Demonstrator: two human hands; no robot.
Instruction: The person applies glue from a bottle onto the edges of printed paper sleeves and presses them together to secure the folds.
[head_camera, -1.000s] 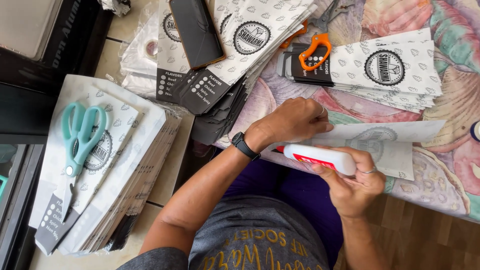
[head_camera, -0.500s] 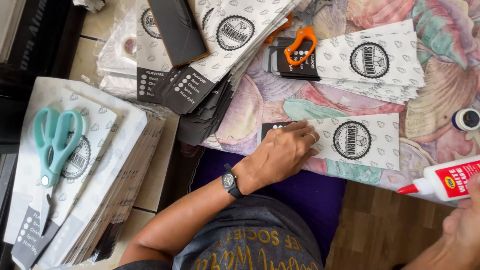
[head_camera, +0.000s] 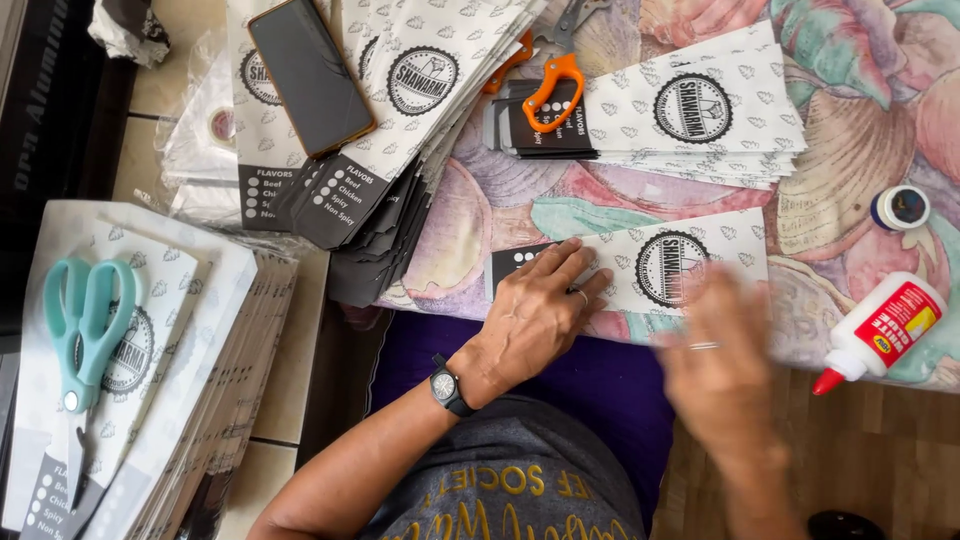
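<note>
My left hand (head_camera: 540, 312) lies flat, fingers spread, on the dark end of a white printed paper sleeve (head_camera: 680, 262) with a round black emblem, lying on the floral cloth (head_camera: 850, 150). My right hand (head_camera: 720, 360) is blurred with motion just below the sleeve's right half and holds nothing. A white glue bottle (head_camera: 885, 330) with a red tip lies on its side at the right, apart from both hands. Its round cap (head_camera: 900, 208) sits above it.
A stack of the same sleeves (head_camera: 700, 110) lies beyond, with an orange-handled cutter (head_camera: 552, 90) on it. A dark phone (head_camera: 310, 75) rests on another pile at top left. Teal scissors (head_camera: 88, 330) lie on a sleeve stack at the left.
My right hand has set the glue bottle down at the right and moved back toward the sleeve. My left hand stays pressed on the sleeve's left end.
</note>
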